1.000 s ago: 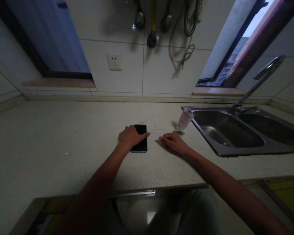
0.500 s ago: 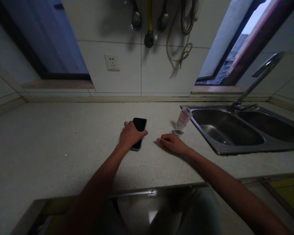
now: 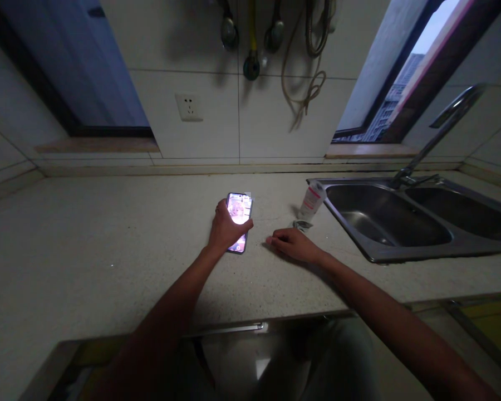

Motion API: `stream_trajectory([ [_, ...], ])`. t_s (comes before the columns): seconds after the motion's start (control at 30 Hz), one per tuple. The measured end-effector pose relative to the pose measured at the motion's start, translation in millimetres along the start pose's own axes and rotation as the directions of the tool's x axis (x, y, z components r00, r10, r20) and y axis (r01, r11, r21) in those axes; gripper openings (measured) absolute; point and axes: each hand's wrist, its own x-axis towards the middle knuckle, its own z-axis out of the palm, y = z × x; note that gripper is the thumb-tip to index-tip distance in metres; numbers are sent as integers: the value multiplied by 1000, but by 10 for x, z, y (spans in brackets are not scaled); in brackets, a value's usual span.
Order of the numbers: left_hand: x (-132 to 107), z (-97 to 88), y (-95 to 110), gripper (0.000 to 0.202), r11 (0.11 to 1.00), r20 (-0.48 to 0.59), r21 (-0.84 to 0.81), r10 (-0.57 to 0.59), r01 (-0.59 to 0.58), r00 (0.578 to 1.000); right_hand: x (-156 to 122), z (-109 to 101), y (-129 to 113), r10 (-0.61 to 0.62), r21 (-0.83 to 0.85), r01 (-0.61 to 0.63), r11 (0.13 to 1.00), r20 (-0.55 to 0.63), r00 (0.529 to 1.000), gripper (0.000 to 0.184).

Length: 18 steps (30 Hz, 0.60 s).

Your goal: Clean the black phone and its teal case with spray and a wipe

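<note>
left hand (image 3: pixel 227 227) that held a lit phone (image 3: pixel 239 206) by its edges on the countertop (image 3: pixel 150 250), at ten o'clock from the right hand (image 3: pixel 291 245), which lay curled, whether around anything could not be told, printed cup (image 3: pixel 312 200) at its one o'clock, steel sink (image 3: pixel 401 254) at three

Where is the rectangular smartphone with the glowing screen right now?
In the head view, the smartphone is just left of centre, over the pale speckled countertop, spanned by the bare left hand, with the curled right hand to its right.
</note>
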Motion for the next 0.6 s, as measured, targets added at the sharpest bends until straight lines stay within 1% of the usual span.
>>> stream_trajectory([
  [0.1,-3,53,-26,77,985,-24,-171,3,-7,1000,-1,-1,5,-12,-15,12,1000,2,1000,45],
  [0.17,-6,80,-35,77,959,-41,-283,-6,-6,999,-3,-4,3,-13,-29,13,999,4,1000,45],
  [0.23,-16,97,-32,77,932,-57,-361,2,-23,998,-5,-8,-3,-19,-43,20,999,7,1000,45],
  [0.43,-75,110,20,78,887,-93,-456,36,-75,995,-17,-8,-10,-29,-67,30,997,9,1000,44],
  [0.6,-61,167,-10,77,842,-144,-536,-23,-59,989,-26,-1,-7,-30,-33,30,999,4,1000,45],
])
